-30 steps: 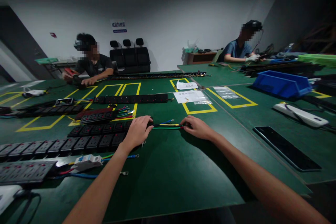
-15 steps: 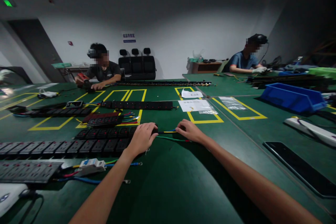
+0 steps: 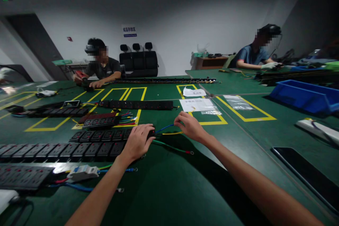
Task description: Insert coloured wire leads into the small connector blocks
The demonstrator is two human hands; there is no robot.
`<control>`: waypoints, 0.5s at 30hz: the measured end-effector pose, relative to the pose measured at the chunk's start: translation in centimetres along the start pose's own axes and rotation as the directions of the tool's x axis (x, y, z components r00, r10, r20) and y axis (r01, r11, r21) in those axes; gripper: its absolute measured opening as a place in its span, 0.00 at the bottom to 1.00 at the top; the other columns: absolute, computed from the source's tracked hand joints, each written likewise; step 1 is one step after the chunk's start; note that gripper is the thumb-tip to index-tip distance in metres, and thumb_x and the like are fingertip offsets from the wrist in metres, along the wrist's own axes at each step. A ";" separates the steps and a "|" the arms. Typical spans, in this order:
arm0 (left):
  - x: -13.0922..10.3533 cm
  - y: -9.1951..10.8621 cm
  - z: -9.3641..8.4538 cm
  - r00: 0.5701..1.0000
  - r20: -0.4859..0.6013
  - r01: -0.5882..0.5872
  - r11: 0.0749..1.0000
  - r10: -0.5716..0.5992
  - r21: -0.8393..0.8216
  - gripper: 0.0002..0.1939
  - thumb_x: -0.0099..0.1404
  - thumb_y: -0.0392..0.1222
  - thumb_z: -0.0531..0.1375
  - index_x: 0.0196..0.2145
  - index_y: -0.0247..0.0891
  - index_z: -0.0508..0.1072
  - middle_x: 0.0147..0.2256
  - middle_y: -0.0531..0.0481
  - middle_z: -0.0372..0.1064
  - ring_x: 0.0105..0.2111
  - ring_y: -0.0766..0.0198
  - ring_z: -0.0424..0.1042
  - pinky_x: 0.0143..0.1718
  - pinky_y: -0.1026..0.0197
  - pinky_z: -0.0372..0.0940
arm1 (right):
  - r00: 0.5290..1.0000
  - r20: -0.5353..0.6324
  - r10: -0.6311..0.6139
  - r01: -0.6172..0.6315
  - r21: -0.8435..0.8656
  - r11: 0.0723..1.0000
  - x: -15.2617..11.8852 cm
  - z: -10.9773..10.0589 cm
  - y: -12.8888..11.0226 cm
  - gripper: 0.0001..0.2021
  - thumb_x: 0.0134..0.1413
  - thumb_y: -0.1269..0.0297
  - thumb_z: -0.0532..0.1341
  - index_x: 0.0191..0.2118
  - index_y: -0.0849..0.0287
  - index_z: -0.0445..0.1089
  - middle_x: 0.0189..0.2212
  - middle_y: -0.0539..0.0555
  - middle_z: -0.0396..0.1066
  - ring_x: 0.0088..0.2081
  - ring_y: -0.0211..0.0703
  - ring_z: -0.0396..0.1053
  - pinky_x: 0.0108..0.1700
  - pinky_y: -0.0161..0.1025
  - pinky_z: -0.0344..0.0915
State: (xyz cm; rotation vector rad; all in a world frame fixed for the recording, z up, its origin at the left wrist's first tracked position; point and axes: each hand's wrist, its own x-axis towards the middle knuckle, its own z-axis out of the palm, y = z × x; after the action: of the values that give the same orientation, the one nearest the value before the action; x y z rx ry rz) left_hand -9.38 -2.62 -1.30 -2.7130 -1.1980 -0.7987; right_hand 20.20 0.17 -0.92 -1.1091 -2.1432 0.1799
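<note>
My left hand (image 3: pixel 139 142) is wrapped over the right end of a black socket strip (image 3: pixel 107 135), which lies flat on the green table. From that end come a blue wire (image 3: pixel 164 127), a yellow wire (image 3: pixel 169 134) and a green wire (image 3: pixel 172 147). My right hand (image 3: pixel 188 126) pinches the far end of the blue wire, holding it a little above the table. The yellow wire runs toward the underside of my right hand, where its tip is hidden. A red sleeve and a ring terminal (image 3: pixel 191 152) end the green wire, which lies loose.
Longer socket strips (image 3: pixel 63 151) lie at the left, one beside a white breaker (image 3: pixel 83 172). Papers (image 3: pixel 196 105) lie beyond my hands. On the right are a phone (image 3: pixel 304 173), a white power strip (image 3: pixel 317 130) and a blue bin (image 3: pixel 304 96). Two people work across the table.
My right hand has lifted the blue wire up and away from the yellow one, so the two now spread apart. My left hand stays on the strip's end. The view has shifted slightly.
</note>
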 end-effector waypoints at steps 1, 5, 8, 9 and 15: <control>0.0 0.0 0.0 1.000 -0.008 -0.009 1.000 0.009 0.003 0.14 0.72 0.40 0.60 0.54 0.41 0.68 0.56 0.41 0.71 0.57 0.49 0.69 0.58 0.42 0.62 | 0.999 0.001 0.047 -0.047 0.034 0.998 0.0 0.1 0.4 0.05 0.63 0.66 0.61 0.35 0.57 0.74 0.37 0.56 0.71 0.38 0.44 0.69 0.41 0.41 0.63; 0.1 0.2 -0.2 0.999 -0.023 -0.037 0.999 0.037 0.005 0.16 0.72 0.40 0.59 0.56 0.41 0.66 0.56 0.41 0.71 0.56 0.50 0.70 0.58 0.42 0.62 | 0.931 0.179 0.319 -0.356 0.241 0.903 0.1 0.5 1.6 0.12 0.59 0.56 0.62 0.32 0.59 0.74 0.27 0.52 0.70 0.29 0.41 0.65 0.32 0.38 0.58; 0.2 0.3 -0.4 0.999 -0.013 -0.049 0.999 0.049 0.005 0.17 0.72 0.40 0.59 0.57 0.40 0.65 0.55 0.41 0.71 0.56 0.50 0.70 0.57 0.42 0.63 | 0.848 0.310 0.430 -0.521 0.342 0.782 0.2 0.7 1.7 0.15 0.56 0.52 0.63 0.31 0.60 0.75 0.23 0.49 0.67 0.26 0.39 0.61 0.29 0.37 0.53; 0.2 0.3 -0.4 0.999 -0.009 -0.049 0.999 0.049 0.007 0.17 0.72 0.40 0.59 0.57 0.40 0.65 0.55 0.41 0.71 0.55 0.50 0.70 0.57 0.42 0.63 | 0.827 0.323 0.460 -0.556 0.361 0.749 0.2 0.7 1.6 0.15 0.54 0.51 0.63 0.30 0.60 0.75 0.23 0.49 0.66 0.26 0.38 0.60 0.29 0.37 0.52; 0.3 0.3 -0.5 0.998 0.040 -0.046 0.999 0.046 0.018 0.18 0.73 0.41 0.57 0.58 0.40 0.67 0.55 0.41 0.71 0.55 0.49 0.70 0.57 0.42 0.64 | 0.778 0.379 0.501 -0.628 0.461 0.627 0.5 0.5 1.0 0.15 0.49 0.51 0.64 0.27 0.59 0.74 0.23 0.49 0.67 0.27 0.38 0.59 0.29 0.37 0.52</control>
State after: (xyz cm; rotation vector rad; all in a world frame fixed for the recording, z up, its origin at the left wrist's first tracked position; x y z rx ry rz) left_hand -9.18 -2.74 -0.66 -2.7426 -1.1399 -0.7274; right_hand 20.40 1.31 -1.42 -1.3942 -1.6315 1.2143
